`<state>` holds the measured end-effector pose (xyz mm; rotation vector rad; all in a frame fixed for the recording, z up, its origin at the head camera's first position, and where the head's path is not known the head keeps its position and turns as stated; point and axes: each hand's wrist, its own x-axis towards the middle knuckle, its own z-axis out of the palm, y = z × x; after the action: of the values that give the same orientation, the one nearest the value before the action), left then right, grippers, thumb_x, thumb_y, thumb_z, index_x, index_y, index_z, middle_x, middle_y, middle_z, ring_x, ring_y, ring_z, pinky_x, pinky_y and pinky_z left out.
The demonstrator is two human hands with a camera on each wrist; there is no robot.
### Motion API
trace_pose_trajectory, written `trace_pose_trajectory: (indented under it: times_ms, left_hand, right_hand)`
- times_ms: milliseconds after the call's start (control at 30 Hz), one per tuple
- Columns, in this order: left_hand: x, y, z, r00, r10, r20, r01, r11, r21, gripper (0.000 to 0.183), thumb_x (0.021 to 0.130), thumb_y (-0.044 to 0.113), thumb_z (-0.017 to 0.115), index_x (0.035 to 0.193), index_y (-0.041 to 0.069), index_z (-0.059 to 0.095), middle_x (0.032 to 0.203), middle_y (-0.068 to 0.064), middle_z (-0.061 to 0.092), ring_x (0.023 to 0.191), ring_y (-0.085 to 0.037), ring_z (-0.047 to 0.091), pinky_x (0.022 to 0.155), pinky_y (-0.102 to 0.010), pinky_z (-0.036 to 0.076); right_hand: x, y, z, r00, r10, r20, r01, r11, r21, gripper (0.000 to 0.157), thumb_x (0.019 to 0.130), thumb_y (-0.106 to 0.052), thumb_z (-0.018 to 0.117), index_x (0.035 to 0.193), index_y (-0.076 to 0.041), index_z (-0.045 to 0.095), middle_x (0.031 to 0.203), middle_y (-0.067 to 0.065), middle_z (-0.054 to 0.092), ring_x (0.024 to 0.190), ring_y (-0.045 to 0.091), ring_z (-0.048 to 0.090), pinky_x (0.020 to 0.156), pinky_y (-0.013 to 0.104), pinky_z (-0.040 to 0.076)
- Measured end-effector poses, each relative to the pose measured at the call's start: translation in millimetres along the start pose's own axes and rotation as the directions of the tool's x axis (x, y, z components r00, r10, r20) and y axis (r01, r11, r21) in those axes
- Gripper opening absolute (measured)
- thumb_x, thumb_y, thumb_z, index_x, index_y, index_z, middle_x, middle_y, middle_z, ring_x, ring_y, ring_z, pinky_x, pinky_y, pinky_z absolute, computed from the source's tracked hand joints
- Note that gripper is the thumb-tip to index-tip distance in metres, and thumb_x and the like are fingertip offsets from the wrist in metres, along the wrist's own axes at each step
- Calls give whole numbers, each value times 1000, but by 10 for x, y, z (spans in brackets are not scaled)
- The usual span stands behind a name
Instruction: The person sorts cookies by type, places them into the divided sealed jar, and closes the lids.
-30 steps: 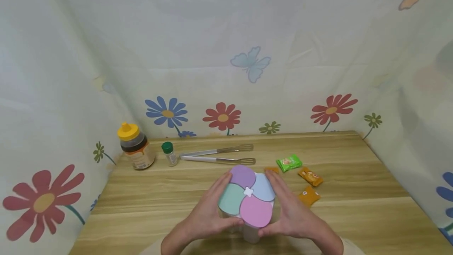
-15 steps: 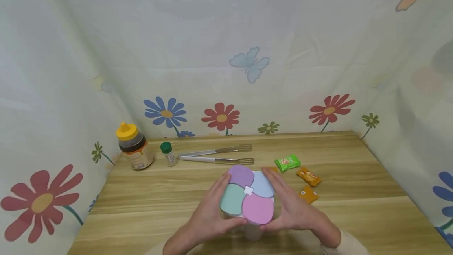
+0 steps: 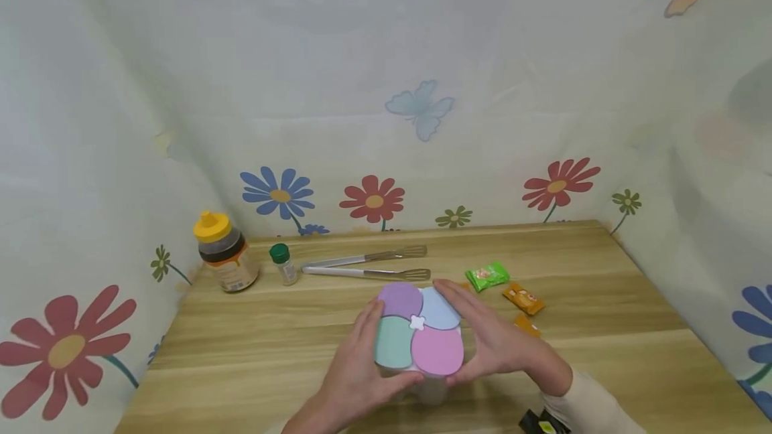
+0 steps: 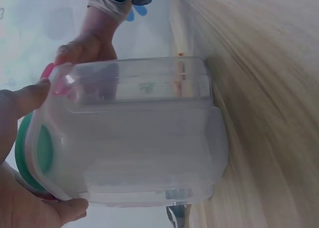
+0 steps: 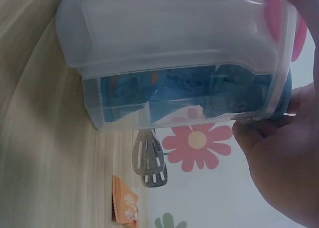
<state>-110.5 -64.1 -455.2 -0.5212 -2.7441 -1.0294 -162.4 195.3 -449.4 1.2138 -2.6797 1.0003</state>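
A clear four-part storage container (image 4: 134, 148) has a lid (image 3: 437, 350) with purple, blue, green and pink petals round a white centre. My left hand (image 3: 356, 370) grips the lid's left side, thumb along the near edge. Opposite it, my right hand (image 3: 497, 340) holds the lid's right side, fingers over the blue petal's edge. In the right wrist view, blue-wrapped packets (image 5: 169, 88) fill one compartment. The container is upright with its base at the tabletop; whether it quite touches is hard to tell.
At the back left stand a yellow-capped bottle (image 3: 226, 253) and a green-capped shaker (image 3: 283, 263). Metal tongs (image 3: 368, 265) lie behind the container. To the right are a green packet (image 3: 487, 276) and orange packets (image 3: 523, 298), one partly behind my right hand.
The lid has turned slightly counterclockwise and shifted a little left, with both hands staying on it. A black device by the right sleeve has come into view.
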Motion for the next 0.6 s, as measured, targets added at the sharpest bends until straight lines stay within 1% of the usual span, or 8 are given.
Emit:
trace_pose_trajectory:
  times_ms: [133, 267, 400, 600]
  left_hand:
    - [-9, 32, -25, 1000, -10, -7, 11, 1000, 23, 120, 65, 76, 71, 152, 7, 28, 154, -13, 32, 131, -35, 46, 103, -54, 46]
    - [-17, 48, -32, 1000, -17, -11, 18, 999, 30, 119, 64, 76, 71, 151, 6, 29, 152, -12, 33, 130, -34, 46, 104, -54, 46]
    - [-23, 41, -51, 1000, -24, 0, 24, 999, 33, 119, 65, 76, 72, 151, 6, 28, 153, -13, 32, 130, -34, 46, 103, -55, 46]
    - [-14, 30, -80, 999, -27, 44, 26, 999, 36, 118, 67, 75, 70, 152, 6, 27, 153, -14, 31, 129, -36, 46, 103, -55, 46]
  right_hand:
    - [26, 19, -11, 1000, -26, 7, 26, 999, 20, 128, 61, -64, 83, 157, -21, 10, 162, 7, 17, 144, 33, 28, 103, 60, 43]
    - [46, 38, -36, 998, -60, 32, 60, 998, -2, 127, 64, -71, 77, 158, -19, 9, 163, 7, 15, 145, 33, 27, 104, 61, 42]
    - [65, 49, -56, 995, -73, 62, 74, 997, -10, 127, 65, -71, 75, 158, -19, 7, 163, 6, 12, 145, 33, 25, 104, 61, 42]
    - [63, 74, -68, 993, -99, 65, 101, 995, -21, 128, 64, -70, 77, 158, -16, 8, 163, 8, 14, 145, 33, 26, 104, 62, 41]
